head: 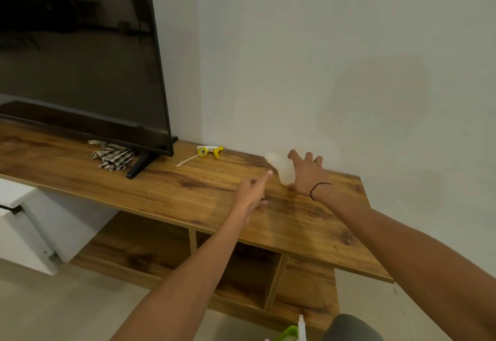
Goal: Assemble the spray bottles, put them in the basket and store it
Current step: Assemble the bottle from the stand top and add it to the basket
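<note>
Between both hands lies the blurred bottle [280,169]: right hand [306,174] spread against it, left hand [252,193] pointing, empty.

Spray head [208,151] lies on shelf [166,179], right of television [80,53].

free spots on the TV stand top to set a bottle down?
Widest bare patch: the wooden top from the left hand out to its right end. Another strip runs along the front edge before the checked cloth. Crowded: under the TV, around the spray head, and the bottle at the right hand.
</note>
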{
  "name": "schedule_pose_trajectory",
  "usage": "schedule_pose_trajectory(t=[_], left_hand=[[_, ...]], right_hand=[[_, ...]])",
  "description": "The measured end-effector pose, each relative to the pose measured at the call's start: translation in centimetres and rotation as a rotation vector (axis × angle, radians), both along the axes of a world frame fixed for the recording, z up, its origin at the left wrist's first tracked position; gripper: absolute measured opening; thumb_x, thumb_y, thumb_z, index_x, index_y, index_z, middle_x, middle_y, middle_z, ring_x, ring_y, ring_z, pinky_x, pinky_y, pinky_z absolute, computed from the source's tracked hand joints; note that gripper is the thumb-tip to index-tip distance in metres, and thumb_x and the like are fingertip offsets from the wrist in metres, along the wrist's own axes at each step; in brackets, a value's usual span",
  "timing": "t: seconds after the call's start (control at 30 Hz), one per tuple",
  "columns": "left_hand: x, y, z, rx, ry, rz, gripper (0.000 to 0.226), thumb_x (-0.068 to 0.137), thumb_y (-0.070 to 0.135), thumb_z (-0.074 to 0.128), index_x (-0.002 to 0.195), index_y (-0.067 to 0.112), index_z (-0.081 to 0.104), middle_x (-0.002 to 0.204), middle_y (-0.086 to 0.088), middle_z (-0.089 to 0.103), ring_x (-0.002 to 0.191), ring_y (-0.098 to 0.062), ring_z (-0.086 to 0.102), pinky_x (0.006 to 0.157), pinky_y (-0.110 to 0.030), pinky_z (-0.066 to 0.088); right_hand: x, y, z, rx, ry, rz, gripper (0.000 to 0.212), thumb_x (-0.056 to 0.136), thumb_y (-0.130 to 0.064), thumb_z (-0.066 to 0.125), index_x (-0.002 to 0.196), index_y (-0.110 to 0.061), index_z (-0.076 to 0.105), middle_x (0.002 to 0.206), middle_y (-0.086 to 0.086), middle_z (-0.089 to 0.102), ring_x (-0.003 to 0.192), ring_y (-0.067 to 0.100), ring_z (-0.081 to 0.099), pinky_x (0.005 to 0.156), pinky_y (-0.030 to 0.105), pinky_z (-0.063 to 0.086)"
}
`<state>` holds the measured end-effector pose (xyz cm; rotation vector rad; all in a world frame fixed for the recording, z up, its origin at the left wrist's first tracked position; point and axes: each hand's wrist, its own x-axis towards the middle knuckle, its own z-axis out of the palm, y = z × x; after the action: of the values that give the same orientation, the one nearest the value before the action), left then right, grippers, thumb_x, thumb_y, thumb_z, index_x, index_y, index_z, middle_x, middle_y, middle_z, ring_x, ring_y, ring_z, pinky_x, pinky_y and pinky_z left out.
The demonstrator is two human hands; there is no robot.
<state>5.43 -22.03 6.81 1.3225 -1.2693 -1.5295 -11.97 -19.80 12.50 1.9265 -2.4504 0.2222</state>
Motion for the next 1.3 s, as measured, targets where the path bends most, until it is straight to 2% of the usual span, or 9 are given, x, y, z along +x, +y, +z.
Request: schedule_pose_trajectory(t=[0.13, 0.3, 0.43, 0.53, 0.77, 0.9, 1.07, 1.17, 1.3], left_hand=[[0.5, -0.5, 1.2, 0.013, 0.116, -0.033, 0.074, 0.084, 0.070, 0.073, 0.135, 0.019, 0.058, 0.128, -0.001, 0.064, 0.111, -0.015, 0.066, 0.090, -0.039, 0.065], [2.7, -1.5, 2.1, -0.114, 0.053, 0.044, 0.101, 0.054, 0.077, 0.082, 0.135, 0.023, 0.056, 0.122, 0.001, 0.072, 0.107, -0.018, 0.073, 0.089, -0.045, 0.065], [6.6, -2.9, 1.9, -0.274, 0.028, 0.119, 0.085, 0.057, 0.067, 0.086, 0.131, 0.033, 0.060, 0.114, 0.011, 0.070, 0.103, -0.012, 0.068, 0.079, -0.034, 0.062], [9.7, -4.0, 1.4, -0.336, -0.044, 0.171, 0.076, 0.070, 0.058, 0.088, 0.135, 0.035, 0.056, 0.112, 0.015, 0.064, 0.104, -0.009, 0.063, 0.074, -0.028, 0.055], [14.7, -5.4, -0.4, -0.432, -0.186, 0.208, 0.074, 0.074, 0.058, 0.085, 0.135, 0.035, 0.051, 0.118, 0.010, 0.059, 0.107, -0.013, 0.062, 0.082, -0.031, 0.060], [15.6, -5.0, -0.8, -0.455, -0.167, 0.206, 0.079, 0.060, 0.072, 0.077, 0.126, 0.041, 0.048, 0.113, 0.018, 0.057, 0.103, -0.012, 0.063, 0.081, -0.032, 0.063], [15.9, -5.3, -1.5, -0.480, -0.146, 0.177, 0.077, 0.062, 0.070, 0.081, 0.128, 0.045, 0.049, 0.117, 0.017, 0.058, 0.106, -0.013, 0.062, 0.078, -0.028, 0.061], [15.8, -5.5, -1.5, -0.483, -0.147, 0.178, 0.075, 0.061, 0.071, 0.080, 0.125, 0.051, 0.046, 0.116, 0.021, 0.057, 0.106, -0.011, 0.062, 0.078, -0.025, 0.058], [15.8, -5.3, -1.3, -0.491, -0.145, 0.170, 0.072, 0.061, 0.072, 0.079, 0.121, 0.052, 0.046, 0.115, 0.020, 0.058, 0.105, -0.009, 0.062, 0.079, -0.026, 0.059]], right_hand=[[3.8, 0.3, 0.2, -0.098, -0.294, 0.080, 0.089, 0.071, -0.051, 0.086, 0.143, -0.025, 0.038, 0.115, 0.011, 0.056, 0.099, 0.031, 0.055, 0.077, 0.038, 0.050], [7.2, -0.5, 0.2, -0.082, -0.624, 0.202, 0.090, 0.073, -0.032, 0.090, 0.146, -0.019, 0.039, 0.131, 0.002, 0.063, 0.099, 0.012, 0.062, 0.067, 0.020, 0.048], [7.0, -1.6, 1.2, 0.264, -1.075, 0.269, 0.079, 0.086, -0.028, 0.085, 0.150, -0.032, 0.039, 0.138, 0.002, 0.058, 0.123, 0.027, 0.066, 0.095, 0.046, 0.062], [7.4, -3.6, 1.3, 0.375, -1.232, 0.286, 0.052, 0.095, -0.024, 0.075, 0.143, -0.025, 0.053, 0.134, 0.012, 0.066, 0.120, 0.033, 0.069, 0.099, 0.053, 0.059], [13.2, -11.1, 0.8, 0.123, -1.181, -0.110, 0.038, 0.100, -0.029, 0.064, 0.122, 0.002, 0.064, 0.101, 0.020, 0.070, 0.073, 0.027, 0.071, 0.057, 0.034, 0.063], [16.7, -15.3, 1.0, 0.136, -1.139, -0.216, 0.049, 0.095, -0.040, 0.067, 0.114, 0.005, 0.068, 0.099, 0.020, 0.072, 0.076, 0.031, 0.072, 0.074, 0.042, 0.067], [19.4, -18.4, 1.0, -0.103, -0.315, -0.081, 0.048, 0.094, -0.048, 0.064, 0.124, -0.010, 0.057, 0.115, 0.010, 0.069, 0.106, 0.031, 0.069, 0.078, 0.035, 0.050], [20.3, -20.2, 0.3, -0.010, -0.217, -0.030, 0.030, 0.103, -0.026, 0.051, 0.123, -0.010, 0.066, 0.124, 0.011, 0.070, 0.113, 0.031, 0.068, 0.087, 0.036, 0.050], [20.9, -21.0, -0.1, 0.036, -0.175, 0.057, 0.029, 0.102, -0.030, 0.059, 0.121, -0.010, 0.068, 0.124, 0.012, 0.068, 0.115, 0.033, 0.067, 0.084, 0.035, 0.048]])
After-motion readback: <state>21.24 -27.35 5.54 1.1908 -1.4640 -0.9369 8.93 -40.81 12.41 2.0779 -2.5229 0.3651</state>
